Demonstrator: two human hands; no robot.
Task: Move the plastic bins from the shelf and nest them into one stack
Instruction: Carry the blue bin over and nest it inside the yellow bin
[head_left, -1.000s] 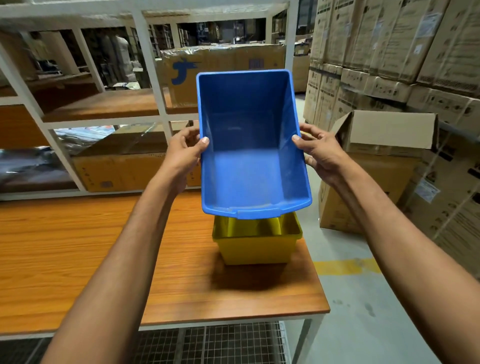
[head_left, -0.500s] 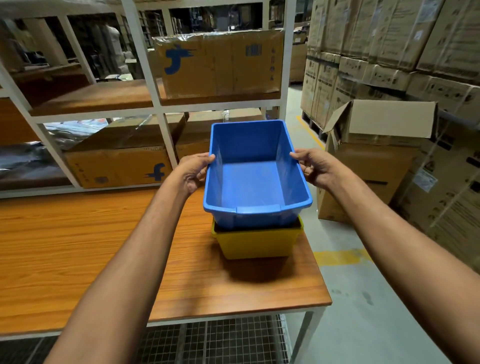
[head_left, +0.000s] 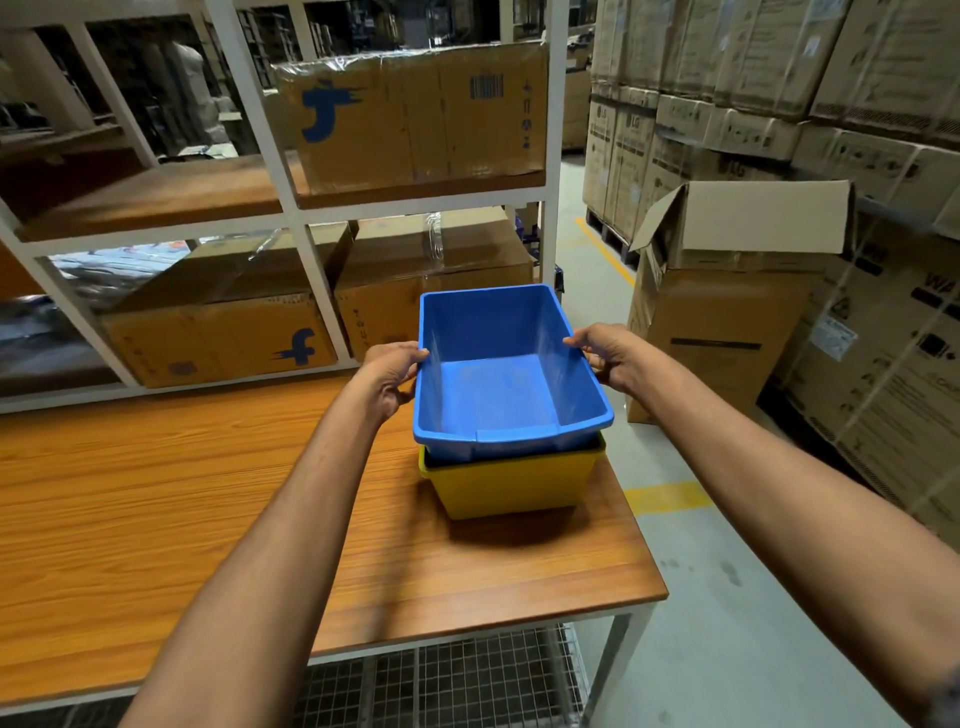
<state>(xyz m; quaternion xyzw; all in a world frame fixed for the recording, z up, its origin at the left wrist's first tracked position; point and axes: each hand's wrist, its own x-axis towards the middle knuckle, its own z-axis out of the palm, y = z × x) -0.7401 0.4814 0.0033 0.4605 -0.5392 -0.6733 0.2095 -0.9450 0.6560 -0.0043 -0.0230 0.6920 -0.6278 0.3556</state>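
Note:
A blue plastic bin (head_left: 501, 389) sits nested inside a yellow plastic bin (head_left: 511, 483) near the right end of the wooden table (head_left: 208, 519). Only the yellow bin's rim and front wall show below the blue one. My left hand (head_left: 392, 376) grips the blue bin's left rim, and my right hand (head_left: 605, 358) grips its right rim. The blue bin is upright and empty inside.
A white metal shelf (head_left: 306, 213) behind the table holds taped cardboard boxes (head_left: 415, 114). An open carton (head_left: 727, 291) stands on the floor to the right, in front of stacked cartons (head_left: 857, 130). A wire mesh shelf (head_left: 467, 680) lies under the table.
Both hands have lowered the blue bin from a raised, tilted position down into the yellow bin, where it now sits level.

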